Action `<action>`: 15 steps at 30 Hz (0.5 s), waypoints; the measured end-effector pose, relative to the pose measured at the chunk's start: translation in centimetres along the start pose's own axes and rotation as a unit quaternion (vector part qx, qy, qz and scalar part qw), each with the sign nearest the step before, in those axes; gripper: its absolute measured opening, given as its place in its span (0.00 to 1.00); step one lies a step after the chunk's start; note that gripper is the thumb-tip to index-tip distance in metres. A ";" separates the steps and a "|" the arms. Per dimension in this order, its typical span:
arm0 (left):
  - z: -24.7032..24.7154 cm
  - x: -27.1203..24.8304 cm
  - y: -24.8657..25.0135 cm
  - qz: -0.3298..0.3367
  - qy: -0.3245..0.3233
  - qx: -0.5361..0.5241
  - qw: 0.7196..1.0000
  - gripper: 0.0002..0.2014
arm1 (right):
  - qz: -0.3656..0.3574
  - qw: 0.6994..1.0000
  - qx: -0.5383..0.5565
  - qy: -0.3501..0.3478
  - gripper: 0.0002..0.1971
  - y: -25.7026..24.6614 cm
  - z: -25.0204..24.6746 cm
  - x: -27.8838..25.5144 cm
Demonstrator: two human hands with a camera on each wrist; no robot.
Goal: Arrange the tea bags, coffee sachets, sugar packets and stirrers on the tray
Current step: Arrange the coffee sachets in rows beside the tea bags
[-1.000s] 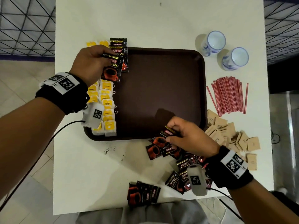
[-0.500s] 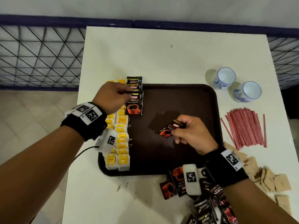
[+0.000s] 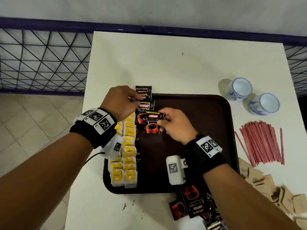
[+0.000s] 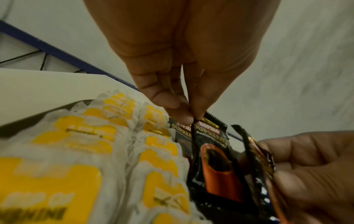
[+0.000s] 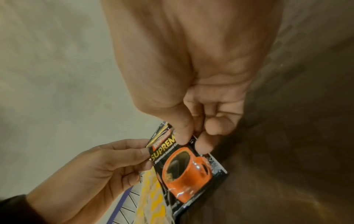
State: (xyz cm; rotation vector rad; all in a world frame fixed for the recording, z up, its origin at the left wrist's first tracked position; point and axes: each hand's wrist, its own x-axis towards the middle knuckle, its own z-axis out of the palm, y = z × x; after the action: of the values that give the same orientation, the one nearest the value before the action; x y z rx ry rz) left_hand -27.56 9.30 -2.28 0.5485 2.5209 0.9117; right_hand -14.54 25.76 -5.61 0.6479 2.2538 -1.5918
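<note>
A dark brown tray lies on the white table. Two columns of yellow tea bags fill its left side, also seen in the left wrist view. Black coffee sachets overlap in a row at the tray's far left. My left hand pinches the top edge of one coffee sachet. My right hand pinches a second coffee sachet just right of it, overlapping its lower corner.
Two blue-and-white cups stand right of the tray. Red stirrers and brown sugar packets lie on the table at the right. Loose coffee sachets lie near the table's front edge. A wire fence borders the left.
My right hand has carried a coffee sachet from the loose pile at the table's front up to the tray's far left, beside the sachet that my left hand holds.
</note>
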 end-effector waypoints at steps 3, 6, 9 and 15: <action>-0.2 0.3 -0.3 -0.001 0.005 0.003 1.000 0.06 | -0.010 1.000 -0.017 0.000 0.15 -0.6 0.4 1.1; -0.2 0.6 -0.3 -0.010 0.006 -0.004 1.000 0.05 | -0.009 1.000 -0.023 0.018 0.16 -1.0 0.4 1.8; 0.0 0.7 -0.1 -0.010 -0.003 -0.011 1.000 0.05 | -0.004 0.999 -0.003 0.037 0.16 -1.1 0.0 1.8; 0.0 0.8 -0.1 -0.007 -0.019 -0.027 0.999 0.06 | 0.006 0.999 -0.016 0.044 0.14 -1.0 -0.1 2.0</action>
State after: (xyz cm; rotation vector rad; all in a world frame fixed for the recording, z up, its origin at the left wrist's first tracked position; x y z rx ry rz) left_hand -28.26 9.62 -2.48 0.5262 2.4555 0.9510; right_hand -16.78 25.89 -5.73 0.7349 2.3286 -1.5481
